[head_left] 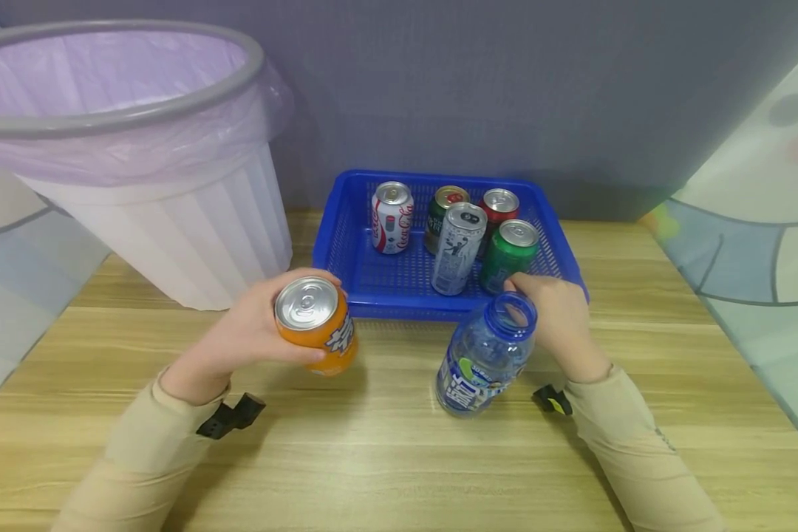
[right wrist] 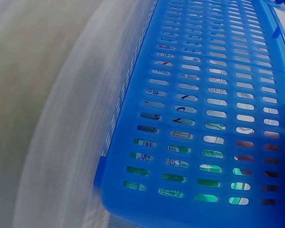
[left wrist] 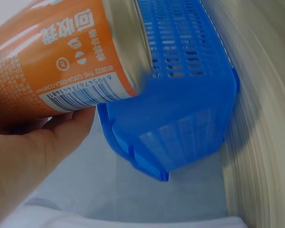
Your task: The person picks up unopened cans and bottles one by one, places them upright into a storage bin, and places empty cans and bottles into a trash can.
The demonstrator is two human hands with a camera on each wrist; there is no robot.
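My left hand grips an orange soda can by its side, silver lid up, above the table in front of the basket. In the left wrist view, the can shows its barcode. A clear blue plastic bottle, uncapped and labelled, is just in front of my right hand. That hand is bent at the front rim of the blue basket, one finger overlapping the lower part of a green can. The bottle partly hides its fingers; what they hold cannot be told. The right wrist view shows basket slots.
In the basket stand a white-and-red cola can, a tall silver can, a dark green can and a red can. A white ribbed bin with a purple liner stands left, before a grey panel.
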